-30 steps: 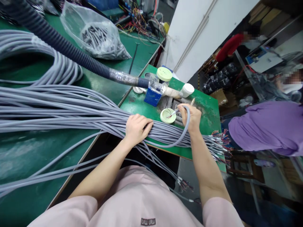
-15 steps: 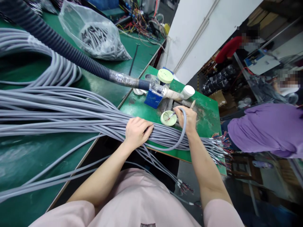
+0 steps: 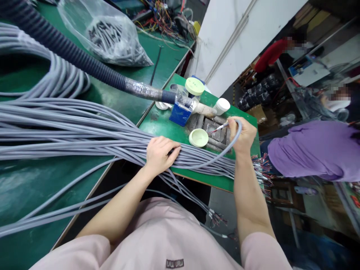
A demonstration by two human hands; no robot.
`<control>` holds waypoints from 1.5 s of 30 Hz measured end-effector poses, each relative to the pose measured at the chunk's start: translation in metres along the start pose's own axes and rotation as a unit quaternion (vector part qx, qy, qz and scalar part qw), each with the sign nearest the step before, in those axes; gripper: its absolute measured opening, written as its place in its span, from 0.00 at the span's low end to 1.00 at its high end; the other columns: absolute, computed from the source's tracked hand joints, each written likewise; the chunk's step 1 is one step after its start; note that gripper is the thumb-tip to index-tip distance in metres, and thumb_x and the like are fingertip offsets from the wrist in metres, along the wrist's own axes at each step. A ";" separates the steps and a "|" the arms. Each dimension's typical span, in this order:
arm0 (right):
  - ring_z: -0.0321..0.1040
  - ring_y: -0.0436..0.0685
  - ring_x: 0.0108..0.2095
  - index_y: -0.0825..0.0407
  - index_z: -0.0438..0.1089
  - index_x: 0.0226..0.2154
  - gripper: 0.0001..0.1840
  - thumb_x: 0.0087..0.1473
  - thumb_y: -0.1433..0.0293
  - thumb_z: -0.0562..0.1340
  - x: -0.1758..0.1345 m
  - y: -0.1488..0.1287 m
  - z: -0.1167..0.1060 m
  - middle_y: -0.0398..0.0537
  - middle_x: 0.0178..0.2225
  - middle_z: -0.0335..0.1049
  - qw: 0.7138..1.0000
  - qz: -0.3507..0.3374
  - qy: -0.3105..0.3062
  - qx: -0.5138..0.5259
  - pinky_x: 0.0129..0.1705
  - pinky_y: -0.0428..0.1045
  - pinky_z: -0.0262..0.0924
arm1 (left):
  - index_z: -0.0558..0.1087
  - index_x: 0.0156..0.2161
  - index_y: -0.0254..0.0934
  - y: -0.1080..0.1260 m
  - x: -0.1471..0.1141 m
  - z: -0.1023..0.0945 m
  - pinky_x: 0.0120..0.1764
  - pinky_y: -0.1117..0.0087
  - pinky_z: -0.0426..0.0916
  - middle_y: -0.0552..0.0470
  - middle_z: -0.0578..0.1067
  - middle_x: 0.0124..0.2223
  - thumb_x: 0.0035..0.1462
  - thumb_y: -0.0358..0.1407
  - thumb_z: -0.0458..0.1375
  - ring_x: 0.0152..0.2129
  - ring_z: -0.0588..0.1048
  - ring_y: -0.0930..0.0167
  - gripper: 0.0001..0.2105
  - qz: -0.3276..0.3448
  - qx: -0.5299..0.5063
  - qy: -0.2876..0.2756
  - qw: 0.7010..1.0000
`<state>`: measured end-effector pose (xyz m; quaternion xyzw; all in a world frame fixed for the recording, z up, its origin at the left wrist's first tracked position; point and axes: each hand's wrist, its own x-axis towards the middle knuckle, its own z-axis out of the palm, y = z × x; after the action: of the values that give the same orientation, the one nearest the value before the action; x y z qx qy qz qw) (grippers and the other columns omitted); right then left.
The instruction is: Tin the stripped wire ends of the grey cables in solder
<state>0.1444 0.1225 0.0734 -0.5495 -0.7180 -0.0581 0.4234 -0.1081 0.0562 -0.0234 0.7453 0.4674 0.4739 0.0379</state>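
Observation:
My right hand (image 3: pixel 244 135) pinches a grey cable (image 3: pixel 239 131) close to its stripped end, where thin coloured wires (image 3: pixel 215 130) poke out to the left above a dark metal-framed unit (image 3: pixel 214 129). From that hand the cable bends in a loop back down to the bundle. My left hand (image 3: pixel 161 154) lies curled over the thick bundle of grey cables (image 3: pixel 202 159), its thumb bent in against the fingers. Just left of the wire tips stands a pale green round tub (image 3: pixel 198 138), open at the top. Bared coloured ends (image 3: pixel 261 167) fan out at the bundle's right end.
A ribbed black hose (image 3: pixel 92 71) runs to a blue box (image 3: pixel 180 113) and a nozzle. Behind are a green-lidded jar (image 3: pixel 194 87) and a white jar (image 3: pixel 221 106). A plastic bag of cable pieces (image 3: pixel 108 41) lies farther back. A person in purple (image 3: pixel 312 150) is at the right.
My right hand has moved right with the cable, bringing the wire ends out of the green tub to above the metal unit. My left hand has stayed on the bundle.

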 end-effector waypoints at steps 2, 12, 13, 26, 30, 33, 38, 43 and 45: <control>0.71 0.54 0.29 0.52 0.74 0.28 0.16 0.57 0.59 0.58 0.005 0.012 -0.004 0.45 0.26 0.75 1.000 0.008 0.012 -0.010 0.34 0.48 0.62 | 0.75 0.34 0.40 0.000 0.000 0.000 0.36 0.65 0.59 0.54 0.79 0.32 0.59 0.36 0.57 0.29 0.72 0.70 0.05 0.003 0.004 -0.007 1.000; 0.68 0.54 0.27 0.53 0.74 0.26 0.18 0.56 0.59 0.57 0.012 0.063 0.015 0.45 0.24 0.73 0.998 0.043 -0.029 -0.029 0.31 0.47 0.58 | 0.75 0.34 0.40 -0.002 0.001 0.001 0.36 0.65 0.59 0.55 0.80 0.32 0.57 0.34 0.59 0.29 0.73 0.71 0.03 0.025 0.020 -0.005 0.999; 0.68 0.53 0.27 0.53 0.74 0.26 0.18 0.56 0.58 0.56 0.012 0.065 0.017 0.45 0.24 0.73 0.998 0.047 -0.034 -0.032 0.31 0.47 0.57 | 0.75 0.34 0.40 -0.002 0.001 0.001 0.36 0.65 0.60 0.55 0.80 0.31 0.57 0.34 0.59 0.29 0.73 0.71 0.03 0.026 0.022 -0.005 0.999; 0.68 0.53 0.28 0.52 0.75 0.28 0.20 0.59 0.59 0.54 0.015 0.075 0.033 0.45 0.26 0.74 0.991 0.079 -0.072 -0.076 0.32 0.47 0.55 | 0.75 0.34 0.41 -0.002 0.001 0.002 0.36 0.64 0.60 0.54 0.79 0.30 0.56 0.35 0.59 0.29 0.75 0.69 0.02 0.024 0.029 -0.011 0.999; 0.68 0.54 0.29 0.52 0.75 0.28 0.18 0.59 0.60 0.55 0.014 0.080 0.038 0.46 0.27 0.75 0.990 0.083 -0.078 -0.082 0.33 0.47 0.55 | 0.74 0.34 0.41 -0.002 0.002 0.002 0.36 0.64 0.60 0.54 0.79 0.30 0.56 0.34 0.60 0.28 0.74 0.69 0.01 0.038 0.038 -0.003 0.999; 0.69 0.54 0.30 0.52 0.76 0.29 0.16 0.58 0.62 0.56 0.014 0.083 0.043 0.46 0.28 0.75 0.989 0.086 -0.089 -0.086 0.33 0.47 0.55 | 0.74 0.34 0.40 -0.002 0.002 0.002 0.35 0.65 0.60 0.54 0.79 0.30 0.55 0.34 0.61 0.28 0.74 0.69 0.01 0.043 0.041 -0.001 0.998; 0.69 0.54 0.30 0.53 0.75 0.28 0.20 0.59 0.59 0.55 0.015 0.073 0.033 0.46 0.27 0.74 0.992 0.076 -0.078 -0.060 0.34 0.48 0.57 | 0.74 0.34 0.40 -0.003 0.001 0.004 0.36 0.64 0.60 0.54 0.79 0.30 0.55 0.34 0.60 0.28 0.74 0.69 0.01 0.037 0.042 0.000 0.998; 0.72 0.56 0.35 0.48 0.76 0.35 0.17 0.59 0.56 0.56 -0.006 0.022 -0.019 0.46 0.33 0.77 0.998 0.026 -0.051 0.005 0.42 0.51 0.62 | 0.76 0.33 0.40 0.000 0.002 0.000 0.37 0.64 0.61 0.53 0.79 0.31 0.56 0.35 0.60 0.30 0.74 0.69 0.03 -0.006 -0.006 -0.016 1.000; 0.72 0.57 0.37 0.45 0.75 0.38 0.13 0.58 0.58 0.58 -0.026 -0.002 -0.042 0.45 0.37 0.77 0.997 -0.016 -0.064 0.049 0.44 0.54 0.64 | 0.76 0.33 0.40 0.009 0.002 -0.003 0.38 0.64 0.63 0.52 0.79 0.31 0.57 0.36 0.59 0.30 0.74 0.70 0.04 -0.062 -0.099 -0.016 0.993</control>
<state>0.1665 0.0791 0.0834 -0.5193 -0.7540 0.0056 0.4021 -0.1039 0.0514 -0.0165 0.7152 0.4629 0.5022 0.1484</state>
